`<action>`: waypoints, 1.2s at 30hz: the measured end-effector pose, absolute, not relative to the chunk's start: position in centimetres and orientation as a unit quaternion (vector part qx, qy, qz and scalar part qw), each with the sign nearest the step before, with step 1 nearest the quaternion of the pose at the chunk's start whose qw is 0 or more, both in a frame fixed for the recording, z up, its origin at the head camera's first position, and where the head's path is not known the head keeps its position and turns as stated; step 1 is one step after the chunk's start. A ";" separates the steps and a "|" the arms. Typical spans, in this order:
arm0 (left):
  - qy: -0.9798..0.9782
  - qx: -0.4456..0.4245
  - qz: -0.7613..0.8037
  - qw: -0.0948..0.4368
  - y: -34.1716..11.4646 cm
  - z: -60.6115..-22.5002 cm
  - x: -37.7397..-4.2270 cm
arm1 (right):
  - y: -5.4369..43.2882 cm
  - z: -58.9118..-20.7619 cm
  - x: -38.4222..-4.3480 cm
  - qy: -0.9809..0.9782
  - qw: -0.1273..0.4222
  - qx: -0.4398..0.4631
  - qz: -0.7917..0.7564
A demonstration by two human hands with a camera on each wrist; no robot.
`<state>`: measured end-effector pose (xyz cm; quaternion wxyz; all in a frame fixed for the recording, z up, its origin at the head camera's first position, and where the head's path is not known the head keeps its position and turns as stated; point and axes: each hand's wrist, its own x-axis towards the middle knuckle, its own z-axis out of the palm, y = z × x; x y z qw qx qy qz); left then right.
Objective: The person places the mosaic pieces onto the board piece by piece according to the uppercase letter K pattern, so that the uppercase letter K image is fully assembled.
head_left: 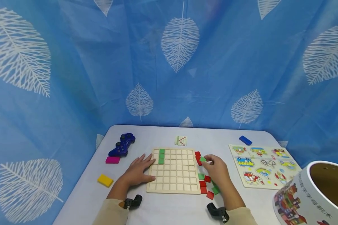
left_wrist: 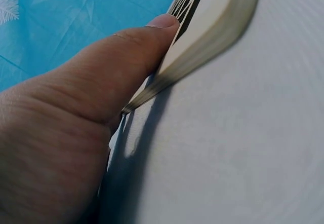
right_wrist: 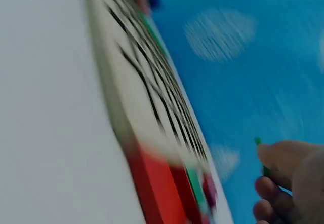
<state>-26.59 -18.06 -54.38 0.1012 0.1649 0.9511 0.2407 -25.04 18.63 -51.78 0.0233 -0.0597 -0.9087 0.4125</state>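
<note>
A square wooden grid board (head_left: 174,171) lies on the table. Green tiles (head_left: 161,156) fill a few cells of one column near its upper left. My left hand (head_left: 138,171) rests on the board's left edge with fingers spread; in the left wrist view the thumb (left_wrist: 126,46) lies on the rim. Just off the board's right edge, my right hand (head_left: 216,168) pinches a green tile (head_left: 202,159) between thumb and fingers. The right wrist view shows that tile (right_wrist: 258,142) edge-on, raised above the table. Loose red tiles (head_left: 210,195) and green tiles (head_left: 215,189) lie below it.
Behind the board lies a small pattern card (head_left: 181,140). At left are a blue game controller (head_left: 122,145), a magenta block (head_left: 112,160) and a yellow block (head_left: 105,180). To the right are a blue block (head_left: 245,140), a vehicle puzzle board (head_left: 266,167) and a white cylindrical container (head_left: 295,193).
</note>
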 end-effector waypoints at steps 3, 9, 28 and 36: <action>0.949 0.165 0.248 0.102 -18.1 -54.5 -26.5 | 14.3 -51.1 -25.0 -0.910 0.038 -0.011 0.412; 0.949 0.176 0.247 0.090 -17.9 -54.6 -26.6 | 6.4 -51.7 -25.3 -0.910 -0.001 0.086 0.407; 0.945 0.172 0.260 0.097 -18.2 -54.3 -26.2 | 3.5 -53.5 -25.2 -0.929 0.010 0.132 0.346; 0.947 0.168 0.255 0.100 -18.3 -54.4 -26.4 | 9.4 -51.7 -25.1 -0.914 0.014 0.092 0.394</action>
